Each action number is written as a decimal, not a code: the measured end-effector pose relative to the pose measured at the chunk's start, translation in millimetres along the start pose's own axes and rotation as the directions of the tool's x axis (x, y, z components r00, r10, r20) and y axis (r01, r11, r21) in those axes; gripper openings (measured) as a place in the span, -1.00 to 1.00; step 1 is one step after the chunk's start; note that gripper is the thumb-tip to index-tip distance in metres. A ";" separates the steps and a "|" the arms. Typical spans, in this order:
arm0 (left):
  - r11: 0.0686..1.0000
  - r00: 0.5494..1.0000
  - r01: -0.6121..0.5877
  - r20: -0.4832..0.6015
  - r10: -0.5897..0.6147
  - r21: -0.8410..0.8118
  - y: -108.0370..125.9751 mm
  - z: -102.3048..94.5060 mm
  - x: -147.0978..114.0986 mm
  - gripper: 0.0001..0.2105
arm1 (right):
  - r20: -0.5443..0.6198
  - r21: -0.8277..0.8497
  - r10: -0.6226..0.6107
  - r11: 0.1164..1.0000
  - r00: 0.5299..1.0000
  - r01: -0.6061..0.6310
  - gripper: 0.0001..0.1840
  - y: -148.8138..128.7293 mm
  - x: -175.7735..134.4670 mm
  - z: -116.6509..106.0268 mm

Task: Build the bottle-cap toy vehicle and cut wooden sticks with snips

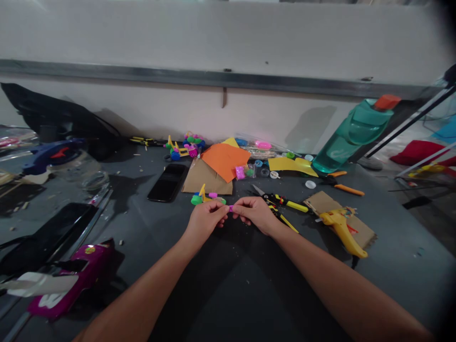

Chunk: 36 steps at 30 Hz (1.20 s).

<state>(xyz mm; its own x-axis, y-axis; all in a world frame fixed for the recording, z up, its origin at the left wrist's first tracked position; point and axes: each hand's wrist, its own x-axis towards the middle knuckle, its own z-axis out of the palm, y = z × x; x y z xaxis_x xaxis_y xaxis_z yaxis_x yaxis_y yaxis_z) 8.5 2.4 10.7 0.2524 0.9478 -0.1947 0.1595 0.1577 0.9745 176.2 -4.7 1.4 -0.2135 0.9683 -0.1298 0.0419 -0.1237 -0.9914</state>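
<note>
The left hand (pixel 207 216) and the right hand (pixel 258 214) are facing each other above the dark table (pixel 228 294), with thumb and fingers of each pinching together on a small pink piece (pixel 231 208), which is bridging the fingertips. A green, yellow and pink model (pixel 203 195) is sitting just beyond the left hand, near a black phone (pixel 167 183). A yellow-handled tool (pixel 297 205) is lying beside the right hand, while a yellow glue gun (pixel 342 229) is resting farther right on cardboard (pixel 366 232).
</note>
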 end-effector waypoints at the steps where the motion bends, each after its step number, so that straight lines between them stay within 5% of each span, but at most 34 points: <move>1: 1.000 1.000 0.000 -0.002 0.000 -0.002 0.1 0.0 -0.1 -0.80 | -0.002 0.000 0.001 1.000 1.000 -0.001 -0.71 0.0 0.0 0.0; 36: 1.000 0.999 -0.022 -0.032 0.022 0.004 3.1 0.6 -0.3 -0.81 | -0.025 0.021 0.012 1.000 1.000 -0.012 -0.72 2.0 0.8 -0.2</move>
<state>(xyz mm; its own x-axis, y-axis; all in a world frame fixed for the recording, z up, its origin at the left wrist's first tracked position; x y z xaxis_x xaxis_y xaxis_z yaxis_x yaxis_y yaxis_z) 9.5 2.5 13.7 0.2255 0.9594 -0.1694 0.1574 0.1357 0.9782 176.3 -4.1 -0.7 -0.1883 0.9719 -0.1414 0.0242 -0.1394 -0.9899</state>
